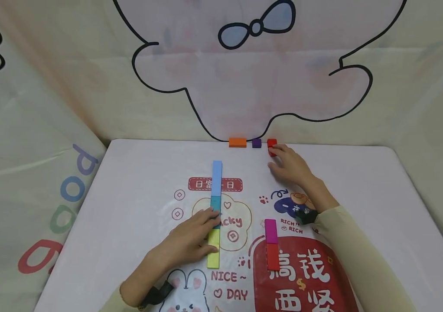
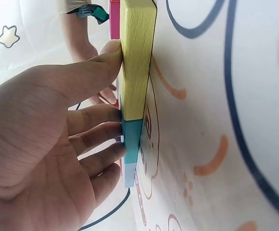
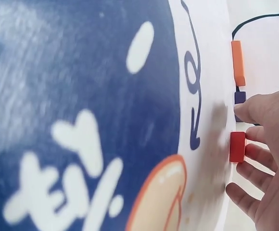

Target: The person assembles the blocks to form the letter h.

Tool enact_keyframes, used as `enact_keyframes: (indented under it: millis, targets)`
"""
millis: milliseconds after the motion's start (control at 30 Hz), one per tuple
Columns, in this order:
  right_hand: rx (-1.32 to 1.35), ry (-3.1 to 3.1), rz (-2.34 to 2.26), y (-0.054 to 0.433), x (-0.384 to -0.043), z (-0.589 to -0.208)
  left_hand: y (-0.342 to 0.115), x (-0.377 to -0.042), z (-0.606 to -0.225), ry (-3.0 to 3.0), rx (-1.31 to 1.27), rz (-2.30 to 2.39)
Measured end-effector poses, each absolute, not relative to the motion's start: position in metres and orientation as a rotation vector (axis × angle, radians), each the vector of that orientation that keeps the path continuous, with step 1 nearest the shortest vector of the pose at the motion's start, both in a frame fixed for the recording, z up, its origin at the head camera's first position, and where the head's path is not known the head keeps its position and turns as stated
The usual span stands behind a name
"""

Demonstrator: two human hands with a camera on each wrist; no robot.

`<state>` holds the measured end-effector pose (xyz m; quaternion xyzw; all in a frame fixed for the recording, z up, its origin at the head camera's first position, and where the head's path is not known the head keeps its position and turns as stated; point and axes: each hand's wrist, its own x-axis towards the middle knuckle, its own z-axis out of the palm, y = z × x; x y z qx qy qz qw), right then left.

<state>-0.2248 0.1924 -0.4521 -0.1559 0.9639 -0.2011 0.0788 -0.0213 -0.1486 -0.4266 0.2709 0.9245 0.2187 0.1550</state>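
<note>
My left hand (image 1: pixel 192 236) rests along a straight row of blocks. In the left wrist view its thumb lies at the yellow block (image 2: pixel 138 62) and its fingertips reach the teal block (image 2: pixel 132 142). A light blue block (image 1: pixel 216 177) forms the row's far end. My right hand (image 1: pixel 291 164) reaches to the table's far edge, fingers spread beside a red block (image 3: pixel 237 147). The right thumb stands apart from that block, overlapping a small purple block (image 3: pixel 240 98) in the right wrist view.
An orange block (image 1: pixel 237 142) sits at the far edge, left of the purple one. A magenta block (image 1: pixel 271 231) and a red-orange block (image 1: pixel 272 257) lie end to end right of the row. Fabric with printed drawings (image 1: pixel 284 86) rises behind the printed white table (image 1: pixel 147 160).
</note>
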Motion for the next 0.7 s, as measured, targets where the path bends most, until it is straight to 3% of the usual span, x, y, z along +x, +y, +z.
enact_keyframes:
  millis: [700]
  targets:
    - [-0.475, 2.889, -0.635, 0.1921, -0.2162, -0.4498, -0.1467, -0.0199, -0.4359, 2.663, 0.772, 0.625]
